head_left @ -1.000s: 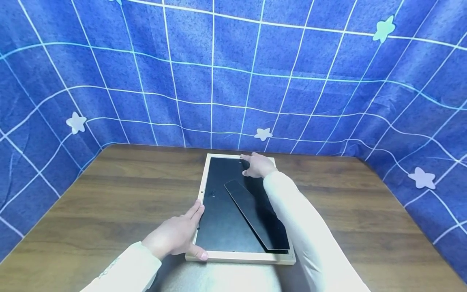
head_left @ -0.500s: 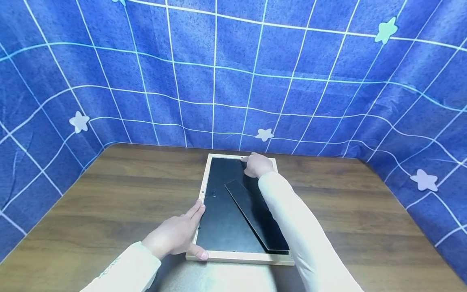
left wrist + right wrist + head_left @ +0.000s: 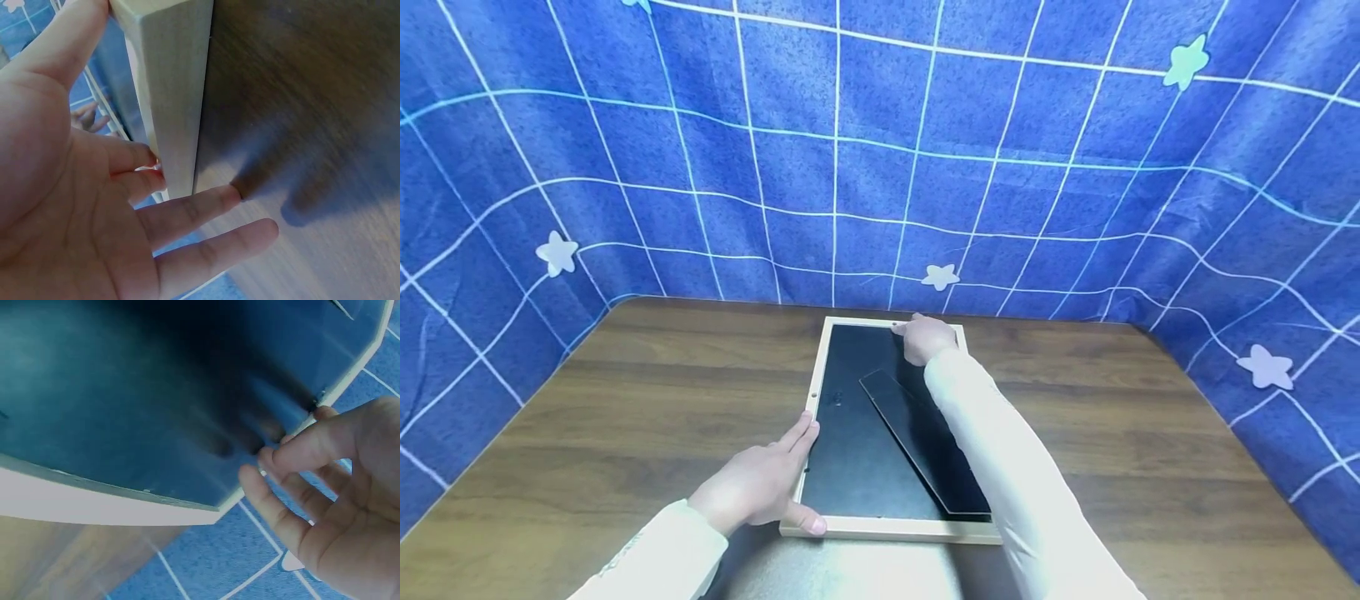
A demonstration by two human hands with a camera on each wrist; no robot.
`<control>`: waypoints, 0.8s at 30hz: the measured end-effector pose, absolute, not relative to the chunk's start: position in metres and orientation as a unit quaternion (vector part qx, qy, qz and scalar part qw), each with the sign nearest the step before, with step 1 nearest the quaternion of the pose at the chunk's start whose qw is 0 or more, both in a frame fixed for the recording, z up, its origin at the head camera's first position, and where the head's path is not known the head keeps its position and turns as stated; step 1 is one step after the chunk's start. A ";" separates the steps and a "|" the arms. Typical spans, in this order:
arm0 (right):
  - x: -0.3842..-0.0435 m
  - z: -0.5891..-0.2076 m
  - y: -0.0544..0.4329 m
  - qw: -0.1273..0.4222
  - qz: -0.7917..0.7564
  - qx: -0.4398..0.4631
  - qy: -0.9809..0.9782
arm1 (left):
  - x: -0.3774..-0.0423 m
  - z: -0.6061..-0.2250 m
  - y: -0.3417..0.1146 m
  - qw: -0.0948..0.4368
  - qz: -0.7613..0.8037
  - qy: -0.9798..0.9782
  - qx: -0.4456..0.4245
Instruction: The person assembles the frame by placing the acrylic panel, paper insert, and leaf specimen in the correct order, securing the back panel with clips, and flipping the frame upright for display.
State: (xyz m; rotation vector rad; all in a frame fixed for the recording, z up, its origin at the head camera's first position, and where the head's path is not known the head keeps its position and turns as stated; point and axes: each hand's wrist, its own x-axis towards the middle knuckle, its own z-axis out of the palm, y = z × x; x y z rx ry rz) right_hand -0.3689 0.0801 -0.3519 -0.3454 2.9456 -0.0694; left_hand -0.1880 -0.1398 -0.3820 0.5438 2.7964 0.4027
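Note:
A picture frame (image 3: 895,529) with a pale wooden border lies face down. Its black backing board (image 3: 868,471) faces up, and a black easel stand (image 3: 917,442) slants across it, raised a little at the lower end. My left hand (image 3: 760,483) rests on the near left corner, thumb on the near edge, fingers along the left side. In the left wrist view its fingers are straight beside the wooden edge (image 3: 172,87). At the far edge, the index finger of my right hand (image 3: 927,340) touches the border near a small dark tab. The right wrist view shows that hand (image 3: 356,506) with fingers loosely bent.
The frame lies on a brown wood-grain table (image 3: 700,367). Behind and at both sides hangs a blue curtain (image 3: 790,167) with white grid lines and stars. The right sleeve (image 3: 1007,467) covers part of the frame's right side.
My right hand has shifted slightly left along the far edge, and its index finger now points at the border. The left hand and the frame stay in place.

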 end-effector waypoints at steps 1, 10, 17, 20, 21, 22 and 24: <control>-0.369 -0.354 0.082 0.088 -0.024 -0.119 0.989 | -0.188 -0.382 -0.140 0.130 0.139 0.963 0.190; -0.374 -0.367 0.107 0.094 -0.105 -0.176 0.974 | -0.190 -0.382 -0.139 0.143 0.133 0.964 0.179; -0.356 -0.360 0.122 0.093 -0.180 -0.208 0.957 | -0.191 -0.380 -0.140 0.139 0.128 0.965 0.184; -0.348 -0.357 0.125 0.094 -0.216 -0.213 0.948 | -0.190 -0.381 -0.140 0.137 0.128 0.964 0.187; -0.345 -0.357 0.127 0.091 -0.226 -0.216 0.945 | -0.190 -0.381 -0.140 0.136 0.128 0.964 0.188; -0.342 -0.356 0.128 0.087 -0.234 -0.220 0.943 | -0.190 -0.382 -0.140 0.135 0.127 0.964 0.190; -0.338 -0.355 0.131 0.077 -0.249 -0.229 0.938 | -0.190 -0.383 -0.139 0.133 0.129 0.964 0.191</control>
